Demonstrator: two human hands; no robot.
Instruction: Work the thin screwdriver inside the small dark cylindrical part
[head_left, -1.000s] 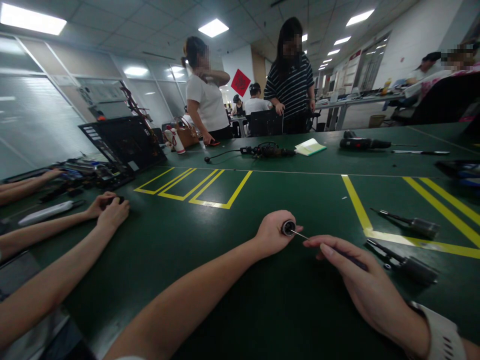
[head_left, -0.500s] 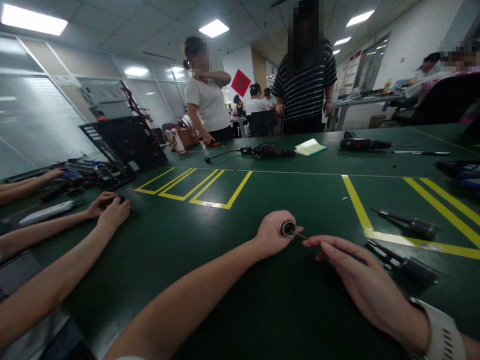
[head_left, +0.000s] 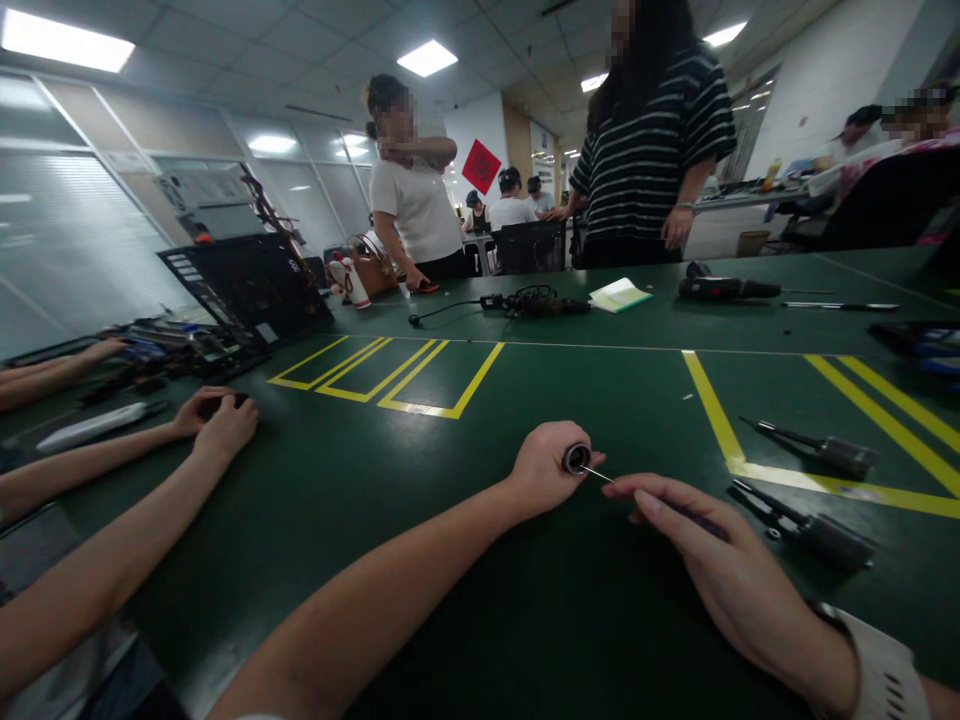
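Note:
My left hand [head_left: 551,465] is closed around a dark hollow cylindrical part [head_left: 576,459], its round metal-rimmed end facing me. Most of that part is hidden in the fist. My right hand [head_left: 701,545] pinches a tool with a thin metal shaft [head_left: 598,474], whose tip reaches the opening of the cylinder; whether it touches the inside I cannot tell. A dark handle shows partly under the right palm. To the right of this hand lie a dark cylindrical assembly with prongs [head_left: 825,535] and a similar one with a rod [head_left: 836,452]. A small ring [head_left: 773,535] lies beside the nearer one.
Yellow tape [head_left: 457,400] marks the green table [head_left: 390,480]. Farther back are a cabled device [head_left: 536,300], a notepad [head_left: 621,295], a power drill [head_left: 727,285] and a pen [head_left: 840,306]. At left are a co-worker's hands [head_left: 221,420] and a black panel [head_left: 247,285]; two people stand opposite.
My right hand and the thin tool have shifted slightly left and down; my left hand stays put. The standing person in the striped shirt has moved right and turned.

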